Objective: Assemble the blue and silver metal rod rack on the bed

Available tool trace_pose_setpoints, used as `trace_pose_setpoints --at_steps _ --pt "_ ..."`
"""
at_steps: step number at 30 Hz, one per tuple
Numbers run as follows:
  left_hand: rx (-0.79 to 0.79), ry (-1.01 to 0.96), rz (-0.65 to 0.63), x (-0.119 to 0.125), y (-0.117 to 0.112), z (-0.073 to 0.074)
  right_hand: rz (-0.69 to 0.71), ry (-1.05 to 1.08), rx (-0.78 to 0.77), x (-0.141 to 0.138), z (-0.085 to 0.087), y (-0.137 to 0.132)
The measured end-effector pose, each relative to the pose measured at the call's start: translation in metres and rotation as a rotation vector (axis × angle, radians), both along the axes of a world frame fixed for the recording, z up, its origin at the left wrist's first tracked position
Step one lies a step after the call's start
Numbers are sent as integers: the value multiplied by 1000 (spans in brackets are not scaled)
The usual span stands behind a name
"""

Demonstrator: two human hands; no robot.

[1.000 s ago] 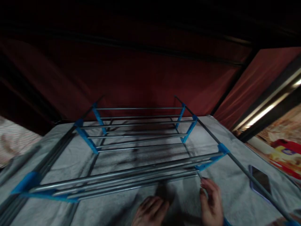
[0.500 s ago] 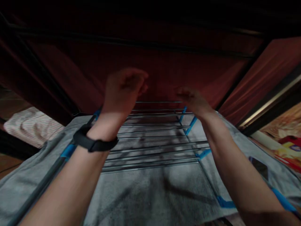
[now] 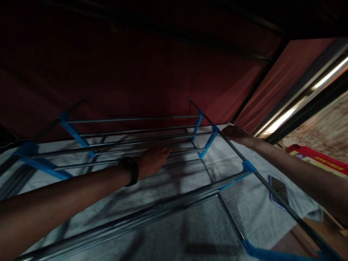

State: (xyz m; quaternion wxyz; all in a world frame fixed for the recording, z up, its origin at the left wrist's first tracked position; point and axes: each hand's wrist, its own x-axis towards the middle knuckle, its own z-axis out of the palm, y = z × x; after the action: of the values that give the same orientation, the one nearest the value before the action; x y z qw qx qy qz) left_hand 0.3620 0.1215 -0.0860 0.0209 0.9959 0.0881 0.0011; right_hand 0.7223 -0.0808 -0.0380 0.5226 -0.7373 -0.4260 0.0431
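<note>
A rack of grey metal tubes (image 3: 127, 214) with blue plastic joints (image 3: 248, 166) lies over a pale grey cloth. My left hand (image 3: 153, 159), with a black band (image 3: 132, 170) on the wrist, reaches in among the rack's thin crossbars. Its fingers bend down over one metal rod (image 3: 187, 152), and their tips are hidden. On the right, my right hand (image 3: 235, 134) is just outside the long side tube (image 3: 231, 145), close to a blue joint near the far end. Shadow and blur hide its fingers, so I cannot tell whether it touches the tube.
Dark red fabric (image 3: 152, 83) hangs behind the rack, with dark frame bars around it. A phone (image 3: 278, 192) lies on the grey cloth (image 3: 255, 210) at the right. Beyond are a red and yellow package (image 3: 318, 157) and a bright metal strip (image 3: 282, 121).
My left hand has come down from above onto the rack's crossbars. My right hand has moved right, outside the side tube. The view has shifted, and the rack appears larger and slanted.
</note>
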Motion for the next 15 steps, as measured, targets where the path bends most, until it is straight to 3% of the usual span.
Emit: trace_pose_setpoints --at_steps 3,7,10,15 --pt "-99 -25 -13 38 -3 -15 137 175 -164 5 -43 -14" --pt "-283 -12 32 77 -8 -27 212 342 -188 -5 -83 -5" --pt "-310 -17 53 90 -9 -35 248 361 -190 -14 -93 10" --pt "-276 -34 29 92 -8 -36 297 297 -178 -28 -93 21"
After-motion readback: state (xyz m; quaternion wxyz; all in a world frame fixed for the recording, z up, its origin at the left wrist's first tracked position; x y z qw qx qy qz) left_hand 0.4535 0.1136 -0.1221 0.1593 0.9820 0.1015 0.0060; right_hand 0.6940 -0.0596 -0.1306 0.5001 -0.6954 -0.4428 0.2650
